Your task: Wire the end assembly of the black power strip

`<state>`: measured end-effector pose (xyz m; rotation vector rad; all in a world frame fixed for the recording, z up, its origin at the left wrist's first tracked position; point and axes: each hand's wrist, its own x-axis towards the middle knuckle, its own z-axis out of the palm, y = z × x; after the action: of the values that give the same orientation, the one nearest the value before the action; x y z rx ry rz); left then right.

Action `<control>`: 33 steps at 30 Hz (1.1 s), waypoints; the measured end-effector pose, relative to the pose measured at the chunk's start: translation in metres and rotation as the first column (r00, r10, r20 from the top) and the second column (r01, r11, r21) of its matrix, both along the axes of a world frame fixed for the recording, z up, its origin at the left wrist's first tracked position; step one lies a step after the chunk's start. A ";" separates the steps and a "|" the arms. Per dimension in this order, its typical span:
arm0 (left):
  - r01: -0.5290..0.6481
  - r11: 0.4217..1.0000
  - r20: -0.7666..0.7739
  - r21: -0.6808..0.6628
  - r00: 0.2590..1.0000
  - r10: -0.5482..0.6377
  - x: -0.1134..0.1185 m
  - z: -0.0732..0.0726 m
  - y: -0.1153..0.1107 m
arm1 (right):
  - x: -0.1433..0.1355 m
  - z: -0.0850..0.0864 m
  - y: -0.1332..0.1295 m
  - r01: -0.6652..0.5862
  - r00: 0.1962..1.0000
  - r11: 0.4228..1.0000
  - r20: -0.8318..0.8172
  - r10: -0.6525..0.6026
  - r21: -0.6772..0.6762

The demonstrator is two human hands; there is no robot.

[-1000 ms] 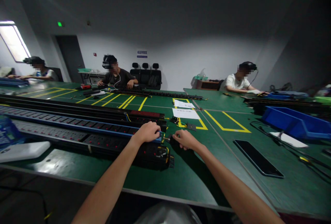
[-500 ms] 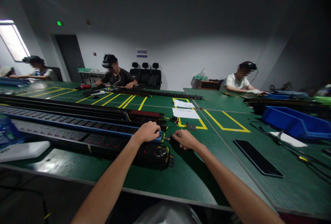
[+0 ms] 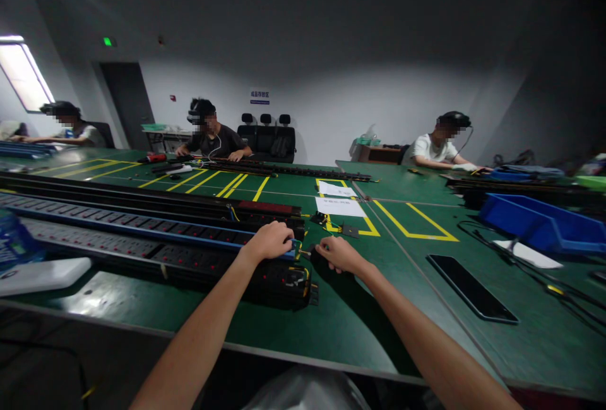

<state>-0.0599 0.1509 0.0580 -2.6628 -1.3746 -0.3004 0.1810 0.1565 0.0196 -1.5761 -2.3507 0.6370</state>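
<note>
Your green surface [image 3: 284, 328] fills a dim, grey-walled room. The blue bin [image 3: 540, 223] sits right, its contents unclear. Near centre, your left hand [image 3: 271, 241] clasps the blue strip [image 3: 218, 234] by its right end; your right hand [image 3: 341, 254], just apart, grips a tool [image 3: 316, 257], unmoved since half a second ago.

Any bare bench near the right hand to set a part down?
Yes: green tabletop between the right hand and the phone. Also inside the yellow-taped outline between the white sheets and blue bin. Crowded: around the left hand, with socket strips side by side; far right, with bin and cables.
</note>
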 end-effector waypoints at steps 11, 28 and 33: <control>0.003 1.000 0.014 -0.003 1.000 -0.003 0.000 -0.001 0.001 | 0.000 0.002 -0.001 0.013 1.000 1.000 0.005 -0.013 -0.006; -0.005 1.000 0.010 -0.004 1.000 0.005 0.001 0.001 0.000 | 0.000 0.001 0.000 0.002 1.000 1.000 0.006 -0.002 -0.004; -0.004 1.000 0.009 -0.007 1.000 0.005 0.001 0.001 0.000 | 0.000 0.001 -0.001 0.008 1.000 1.000 0.012 -0.008 -0.002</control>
<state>-0.0591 0.1504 0.0592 -2.6672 -1.3868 -0.3080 0.1811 0.1558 0.0211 -1.5939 -2.3522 0.6295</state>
